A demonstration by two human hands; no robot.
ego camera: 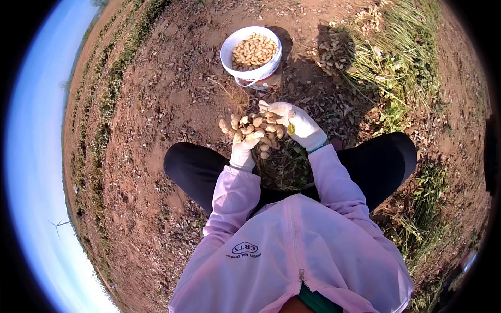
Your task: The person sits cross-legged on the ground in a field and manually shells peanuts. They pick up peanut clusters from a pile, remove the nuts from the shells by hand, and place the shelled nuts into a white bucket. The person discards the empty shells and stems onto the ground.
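A bunch of unshelled peanuts hangs together in front of my lap. My left hand, in a pale work glove, grips it from below and the left. At its upper right is my gloved right hand, fingers curled against the pods; the fingertips are partly hidden. Thin tan roots stick out beyond the bunch. Under it, green peanut foliage lies between my legs, partly in shadow. Straight ahead stands a white plastic bucket holding many loose peanuts, its handle lowered toward me.
A heap of pulled peanut plants lies at the far right, with pods on its near-left side. More plants lie beside my right knee. Dry leaves litter the reddish soil. Crop rows run along the left.
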